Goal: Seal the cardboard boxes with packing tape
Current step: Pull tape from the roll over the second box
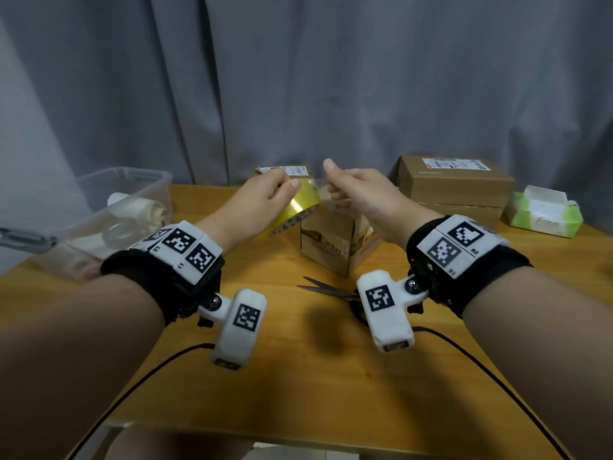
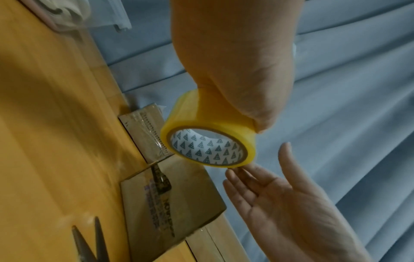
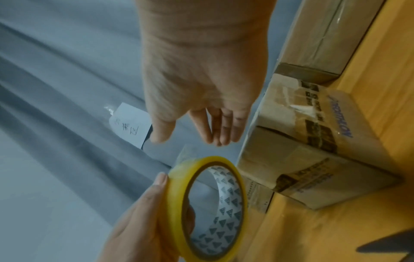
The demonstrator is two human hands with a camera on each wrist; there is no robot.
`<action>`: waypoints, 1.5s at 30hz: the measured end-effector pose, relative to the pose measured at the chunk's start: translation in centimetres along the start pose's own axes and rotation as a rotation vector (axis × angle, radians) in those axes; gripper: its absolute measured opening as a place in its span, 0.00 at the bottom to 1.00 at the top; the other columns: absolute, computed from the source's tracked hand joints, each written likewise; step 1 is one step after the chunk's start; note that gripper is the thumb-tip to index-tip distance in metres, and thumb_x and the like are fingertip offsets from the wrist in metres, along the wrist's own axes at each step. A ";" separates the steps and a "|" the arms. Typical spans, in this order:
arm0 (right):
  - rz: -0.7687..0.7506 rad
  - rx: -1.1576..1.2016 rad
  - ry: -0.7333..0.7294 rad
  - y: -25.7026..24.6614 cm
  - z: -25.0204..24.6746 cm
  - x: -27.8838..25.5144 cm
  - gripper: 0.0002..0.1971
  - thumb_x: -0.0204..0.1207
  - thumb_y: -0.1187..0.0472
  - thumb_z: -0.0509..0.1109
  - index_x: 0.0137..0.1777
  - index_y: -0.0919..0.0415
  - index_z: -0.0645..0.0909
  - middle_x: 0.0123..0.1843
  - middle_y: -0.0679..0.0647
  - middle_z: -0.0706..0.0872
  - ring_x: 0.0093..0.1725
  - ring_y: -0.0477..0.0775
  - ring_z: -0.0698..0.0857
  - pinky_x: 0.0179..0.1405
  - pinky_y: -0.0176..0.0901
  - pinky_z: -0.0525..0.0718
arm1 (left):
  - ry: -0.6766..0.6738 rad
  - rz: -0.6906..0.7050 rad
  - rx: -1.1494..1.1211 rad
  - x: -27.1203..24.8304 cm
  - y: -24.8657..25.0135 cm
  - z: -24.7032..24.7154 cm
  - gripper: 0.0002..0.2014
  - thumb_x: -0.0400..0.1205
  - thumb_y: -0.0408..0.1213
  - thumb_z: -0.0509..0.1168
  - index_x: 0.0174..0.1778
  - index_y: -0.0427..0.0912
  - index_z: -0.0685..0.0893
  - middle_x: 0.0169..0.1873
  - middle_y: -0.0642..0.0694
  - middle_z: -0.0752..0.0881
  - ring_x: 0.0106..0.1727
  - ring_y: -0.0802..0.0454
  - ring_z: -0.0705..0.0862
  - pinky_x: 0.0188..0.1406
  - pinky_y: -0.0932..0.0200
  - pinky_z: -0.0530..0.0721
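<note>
Wooden table (image 1: 331, 376), left hand (image 1: 258, 200) gripping tape roll (image 1: 300, 210)

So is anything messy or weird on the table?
A bit. The scissors lie open on the table, blades apart, close under the right hand. The small box wears crinkled old tape. Nothing is spilled.

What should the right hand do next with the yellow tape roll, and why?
Probably pinch the loose tape end and pull out a strip. The left hand grips the yellow tape roll above the small brown cardboard box; the open right hand reaches its edge.
</note>
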State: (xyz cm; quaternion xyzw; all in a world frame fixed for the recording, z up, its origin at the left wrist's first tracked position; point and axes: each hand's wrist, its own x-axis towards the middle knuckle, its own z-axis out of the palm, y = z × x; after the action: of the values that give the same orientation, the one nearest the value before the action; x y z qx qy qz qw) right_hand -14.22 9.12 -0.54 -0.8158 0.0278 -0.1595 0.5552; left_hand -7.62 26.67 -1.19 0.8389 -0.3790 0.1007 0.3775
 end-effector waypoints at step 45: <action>0.066 -0.586 0.135 3.2 -4.9 5.2 0.10 0.78 0.57 0.73 0.39 0.63 0.84 0.37 0.52 0.83 0.44 0.51 0.80 0.46 0.41 0.74 | -0.113 -0.295 -0.056 2.1 2.1 5.1 0.07 0.83 0.39 0.59 0.56 0.48 0.75 0.28 0.51 0.76 0.22 0.55 0.69 0.21 0.60 0.67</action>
State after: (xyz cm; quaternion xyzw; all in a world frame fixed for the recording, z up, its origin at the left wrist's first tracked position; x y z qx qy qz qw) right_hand -10.26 2.35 -0.67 -0.9275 0.1358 -0.1803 0.2981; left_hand -8.26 20.98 -2.61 0.8788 -0.2749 -0.0136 0.3897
